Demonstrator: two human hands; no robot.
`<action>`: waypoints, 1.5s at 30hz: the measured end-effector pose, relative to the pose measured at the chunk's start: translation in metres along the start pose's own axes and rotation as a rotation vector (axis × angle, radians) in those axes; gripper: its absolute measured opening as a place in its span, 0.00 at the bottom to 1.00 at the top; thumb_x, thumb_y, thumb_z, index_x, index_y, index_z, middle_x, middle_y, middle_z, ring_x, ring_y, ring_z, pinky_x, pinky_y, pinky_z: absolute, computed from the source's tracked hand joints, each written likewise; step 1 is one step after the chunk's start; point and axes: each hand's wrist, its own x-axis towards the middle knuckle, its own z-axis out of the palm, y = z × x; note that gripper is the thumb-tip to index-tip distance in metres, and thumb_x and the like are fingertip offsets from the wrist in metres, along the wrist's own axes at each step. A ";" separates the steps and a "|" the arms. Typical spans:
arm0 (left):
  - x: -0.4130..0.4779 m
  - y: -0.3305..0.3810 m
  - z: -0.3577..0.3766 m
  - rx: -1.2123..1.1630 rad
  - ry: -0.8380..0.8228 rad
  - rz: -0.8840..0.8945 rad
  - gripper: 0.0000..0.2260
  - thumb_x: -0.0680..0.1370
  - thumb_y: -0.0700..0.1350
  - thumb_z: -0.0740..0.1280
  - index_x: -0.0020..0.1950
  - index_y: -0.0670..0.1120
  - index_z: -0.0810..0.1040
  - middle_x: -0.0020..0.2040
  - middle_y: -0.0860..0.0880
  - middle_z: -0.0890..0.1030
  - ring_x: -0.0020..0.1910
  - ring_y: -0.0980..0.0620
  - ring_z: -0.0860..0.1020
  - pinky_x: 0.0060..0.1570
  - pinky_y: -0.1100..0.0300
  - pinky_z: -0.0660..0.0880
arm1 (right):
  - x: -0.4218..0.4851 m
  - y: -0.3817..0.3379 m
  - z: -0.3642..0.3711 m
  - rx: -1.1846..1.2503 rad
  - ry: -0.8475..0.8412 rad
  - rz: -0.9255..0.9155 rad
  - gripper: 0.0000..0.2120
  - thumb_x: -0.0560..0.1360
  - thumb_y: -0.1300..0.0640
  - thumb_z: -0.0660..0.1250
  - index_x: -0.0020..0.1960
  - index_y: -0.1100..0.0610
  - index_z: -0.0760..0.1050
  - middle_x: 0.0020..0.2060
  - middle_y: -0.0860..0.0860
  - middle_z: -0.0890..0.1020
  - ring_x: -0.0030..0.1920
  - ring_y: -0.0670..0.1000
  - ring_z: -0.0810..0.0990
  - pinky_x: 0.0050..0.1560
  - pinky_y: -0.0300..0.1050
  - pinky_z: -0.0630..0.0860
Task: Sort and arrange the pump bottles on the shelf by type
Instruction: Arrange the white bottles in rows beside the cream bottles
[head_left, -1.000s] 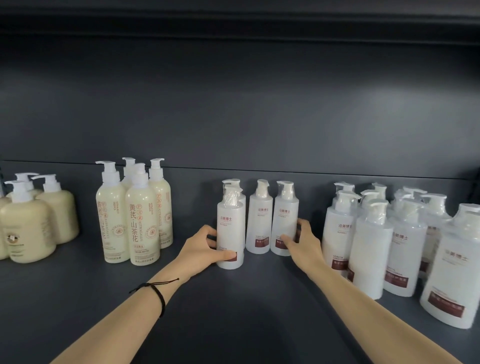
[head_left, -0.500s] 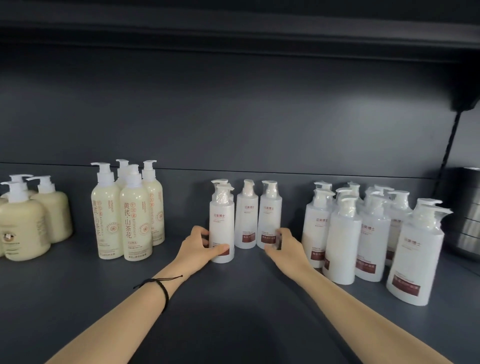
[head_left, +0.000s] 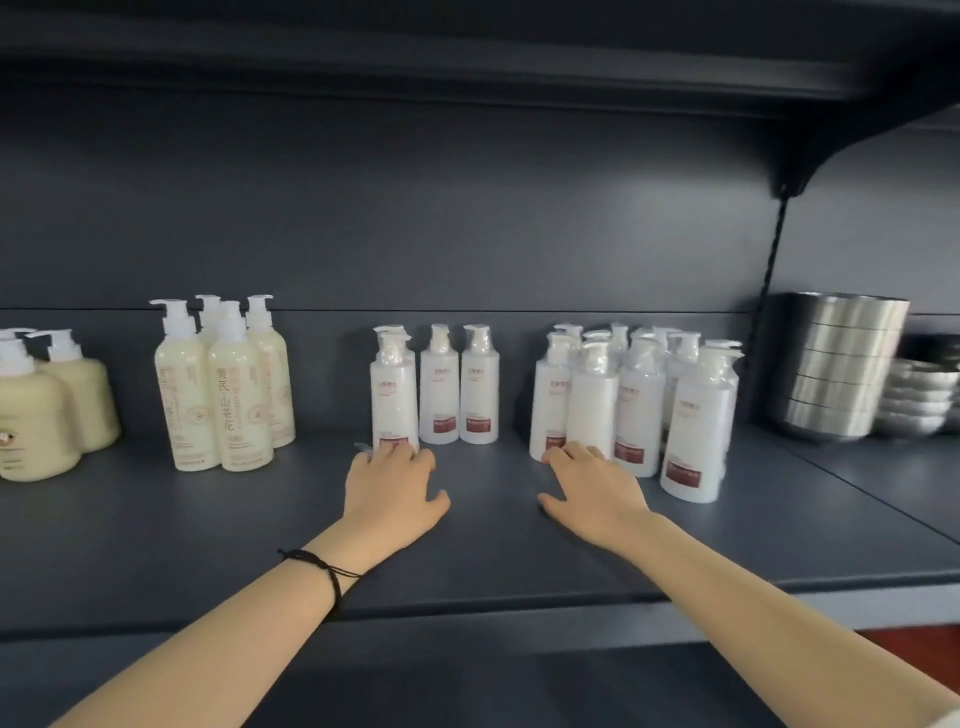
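Head view: shelf (head_left: 208, 545) bearing bottle groups: cream bottles (head_left: 228, 389) at left, white bottles (head_left: 439, 389) at centre, crowded white cluster (head_left: 639, 405) at right. Spread and gripping nothing, left hand (head_left: 389, 488) and right hand (head_left: 597, 493) rest fingertips at the bases of the centre and right groups. A careless push may topple the tightly packed cluster, domino-fashion.

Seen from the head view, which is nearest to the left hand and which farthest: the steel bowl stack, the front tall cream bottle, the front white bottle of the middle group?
1. Front white bottle, at the left hand fingertips.
2. Front tall cream bottle, to its left.
3. Steel bowl stack, far right.
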 end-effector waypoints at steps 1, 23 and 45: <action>-0.002 0.012 0.000 0.009 -0.003 0.055 0.20 0.76 0.59 0.58 0.64 0.52 0.72 0.60 0.52 0.75 0.61 0.50 0.70 0.57 0.54 0.65 | -0.007 0.006 -0.003 -0.021 0.004 0.014 0.22 0.77 0.46 0.62 0.68 0.53 0.67 0.61 0.51 0.73 0.60 0.55 0.73 0.50 0.49 0.75; 0.081 0.166 0.019 -0.927 -0.026 -0.095 0.32 0.74 0.44 0.68 0.73 0.46 0.55 0.65 0.48 0.66 0.61 0.50 0.68 0.52 0.58 0.66 | -0.028 0.136 -0.030 0.714 0.270 0.549 0.33 0.70 0.47 0.73 0.69 0.55 0.63 0.59 0.50 0.75 0.54 0.50 0.76 0.51 0.47 0.76; 0.053 0.115 0.015 -1.118 -0.094 -0.133 0.26 0.68 0.41 0.76 0.58 0.50 0.64 0.50 0.56 0.75 0.48 0.61 0.76 0.39 0.70 0.71 | -0.003 0.072 -0.012 0.908 0.186 0.361 0.17 0.68 0.53 0.75 0.52 0.50 0.72 0.45 0.43 0.81 0.45 0.43 0.80 0.42 0.35 0.77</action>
